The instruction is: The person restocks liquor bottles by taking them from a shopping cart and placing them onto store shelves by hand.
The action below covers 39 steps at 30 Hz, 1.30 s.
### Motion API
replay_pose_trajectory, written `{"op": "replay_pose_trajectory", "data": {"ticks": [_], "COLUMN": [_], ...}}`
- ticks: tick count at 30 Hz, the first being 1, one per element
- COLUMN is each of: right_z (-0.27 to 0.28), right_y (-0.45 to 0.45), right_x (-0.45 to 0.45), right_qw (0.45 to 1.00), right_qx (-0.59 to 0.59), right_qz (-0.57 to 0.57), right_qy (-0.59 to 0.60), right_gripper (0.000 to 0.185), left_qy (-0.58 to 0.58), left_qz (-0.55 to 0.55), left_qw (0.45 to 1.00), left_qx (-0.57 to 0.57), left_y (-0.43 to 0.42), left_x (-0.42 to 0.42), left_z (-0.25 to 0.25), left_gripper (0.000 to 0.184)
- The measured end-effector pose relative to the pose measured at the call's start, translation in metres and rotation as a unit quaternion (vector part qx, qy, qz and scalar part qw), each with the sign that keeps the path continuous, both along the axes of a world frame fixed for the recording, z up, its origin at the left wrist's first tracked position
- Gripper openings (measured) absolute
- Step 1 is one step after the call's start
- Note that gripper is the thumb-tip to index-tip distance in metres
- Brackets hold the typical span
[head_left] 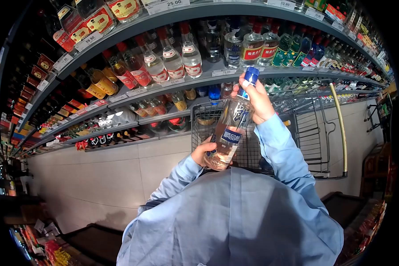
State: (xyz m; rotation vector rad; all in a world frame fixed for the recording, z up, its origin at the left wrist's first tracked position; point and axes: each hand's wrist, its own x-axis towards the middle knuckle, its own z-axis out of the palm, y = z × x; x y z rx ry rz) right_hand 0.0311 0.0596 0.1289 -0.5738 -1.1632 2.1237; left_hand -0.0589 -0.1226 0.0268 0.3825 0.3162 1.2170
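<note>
Holding by two hands: one clear bottle (pixel 226 133) with a blue cap (pixel 252 74), carried just in front of the wearer's shirt (pixel 230 213). Left hand (pixel 203 150) is partly closed, curled about the lower body near the base, thumb on the front; fingers behind the glass only partly seen. Right hand (pixel 258 99) is closed around the neck just under the cap. Orientation: long axis runs obliquely, base low and toward the wearer, cap upward, away and to the right; blue front label (pixel 232 136) turned to the wearer's eyes. Fill level cannot be read with confidence. Risk (judgement): smooth glass could slide through the left hand if the right loosened first, since the lower grip looks shallow; a careless swing of the base could also knock the cart wires. Beyond and below the bottle: wire shopping cart (pixel 248 148), gold-coloured bar (pixel 340 128) at its right; no contact between bottle and cart can be confirmed from this angle. Left of the cart, pale tiled floor (pixel 97 177). Farther out: grey shelf (pixel 195 83) bearing red-capped clear bottles (pixel 192 57) and, to the right, green-labelled ones (pixel 281 51).
</note>
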Motion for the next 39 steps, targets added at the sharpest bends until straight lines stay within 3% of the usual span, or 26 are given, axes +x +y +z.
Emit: {"op": "replay_pose_trajectory", "data": {"ticks": [7,10,13,14,15,17,18,19,25,29,36,39], "right_z": [0.003,-0.003,-0.005,-0.006,-0.008,-0.01,-0.016,-0.02,-0.028,-0.035,-0.039,-0.046], "right_y": [0.001,0.002,0.002,0.002,0.003,0.006,0.01,0.013,0.014,0.017,0.019,0.022], "right_x": [0.008,0.011,0.015,0.016,0.016,0.018,0.018,0.018,0.025,0.03,0.037,0.037], "right_qw": [0.999,0.999,0.998,0.997,0.997,0.995,0.995,0.994,0.984,0.983,0.982,0.98], "right_qx": [-0.029,-0.037,-0.054,-0.062,-0.067,-0.082,-0.084,-0.094,-0.16,-0.161,-0.169,-0.183], "right_qz": [-0.014,-0.025,-0.039,-0.044,-0.047,-0.059,-0.052,-0.048,-0.077,-0.082,-0.081,-0.072], "right_qy": [-0.022,-0.005,0.008,0.008,0.011,0.004,0.02,0.024,0.007,-0.004,-0.016,-0.025], "right_gripper": [0.021,0.022,0.022,0.021,0.021,0.021,0.021,0.021,0.014,0.013,0.016,0.015], "left_qy": [0.176,0.214,0.091,0.059,0.007,-0.004,0.074,0.112,0.083,0.139,0.097,-0.014], "left_qz": [0.098,0.087,0.094,0.103,0.078,0.031,0.088,0.063,0.034,0.059,0.063,-0.006], "left_qw": [0.98,0.973,0.983,0.987,0.99,0.999,0.983,0.986,0.984,0.97,0.971,0.987], "left_qx": [-0.015,-0.009,-0.131,-0.11,-0.118,-0.03,-0.144,-0.109,-0.154,-0.189,-0.21,-0.158], "left_y": [0.001,0.0,0.005,0.003,0.004,0.009,0.01,0.009,0.01,0.01,0.016,0.016], "left_x": [0.007,0.004,0.001,0.002,0.001,-0.002,0.007,0.003,0.002,0.01,0.016,0.011], "left_z": [0.023,0.019,0.012,0.015,0.012,0.011,0.035,0.033,0.023,0.027,0.022,0.007], "left_gripper": [0.073,0.069,0.067,0.054,0.063,0.076,0.088,0.094,0.091,0.089,0.088,0.089]}}
